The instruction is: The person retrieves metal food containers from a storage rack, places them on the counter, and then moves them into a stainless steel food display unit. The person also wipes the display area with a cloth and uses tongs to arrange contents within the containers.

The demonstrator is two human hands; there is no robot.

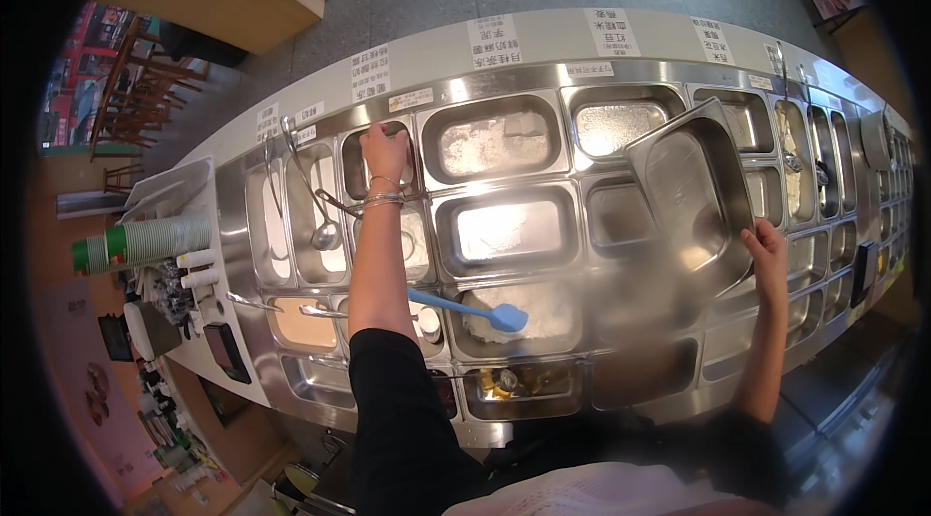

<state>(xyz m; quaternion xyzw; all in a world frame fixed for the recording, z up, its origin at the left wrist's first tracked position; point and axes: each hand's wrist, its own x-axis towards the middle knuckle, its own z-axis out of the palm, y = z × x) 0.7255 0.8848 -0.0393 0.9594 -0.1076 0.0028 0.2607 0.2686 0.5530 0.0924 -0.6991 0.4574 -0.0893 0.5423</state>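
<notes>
My right hand (765,247) grips the near right rim of a rectangular stainless-steel food pan (687,174), which is tilted above the counter wells. No food shows inside this pan. At the back left, my left hand (384,149) is at the far rim of a small, dark-looking steel pan (355,167); its bent fingers hide whether it grips the rim. Below my left forearm, a blue spatula (502,316) reaches over a pan of whitish contents (538,298). A steel ladle (326,234) rests in a narrow pan left of my forearm.
The steel counter (236,254) holds rows of pans. A beige-filled pan (302,323) has spoon handles across it. Stacked paper cups (156,243) and a dark device (227,352) stand left. Printed labels (494,43) line the back ledge. A blurred patch hides some pans before me.
</notes>
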